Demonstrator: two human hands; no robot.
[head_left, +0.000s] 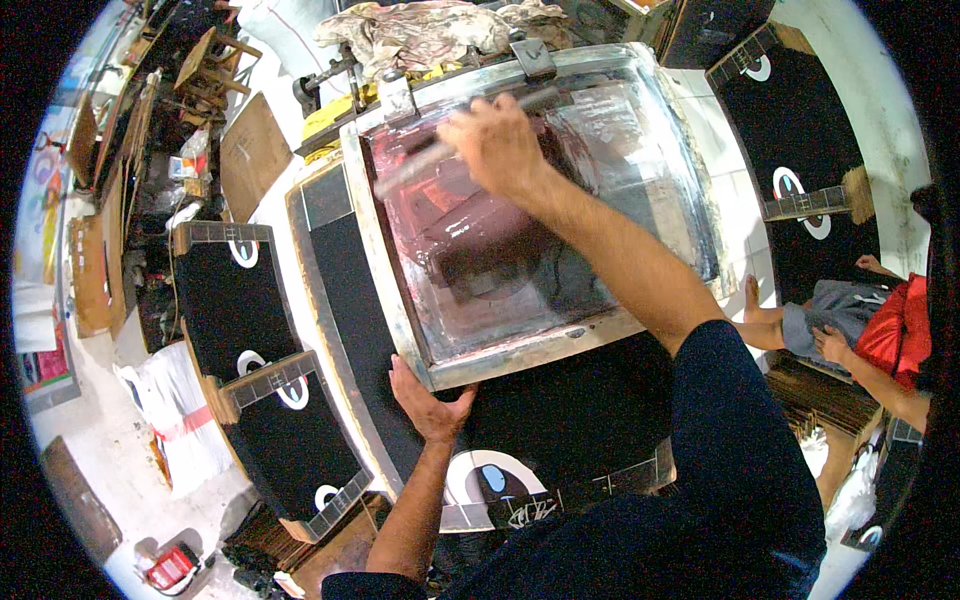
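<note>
Screen frame (500,350), metal-edged, lying flat over black fabric (560,410) on the printing board, its mesh smeared with reddish ink. I read my right hand (495,145) as clenched around the handle of a squeegee (420,165), which lies across the far part of the mesh; the blade runs slantwise from left to right, presumably so that it spans the inked width. My left hand (430,400) rests flat and open, grasping nothing, against the near-left corner of the frame, which I judge keeps the frame from shifting under the squeegee's pressure. A hinge clamp (535,55) grips the frame's far rail, so the screen stays registered to the board. Crumpled rags (430,30) lie just beyond it. Other boards (235,300) with black fabric and white oval prints stand on both sides, well apart from the frame. At the right edge, another person's hand (830,345) touches grey cloth (840,305).
</note>
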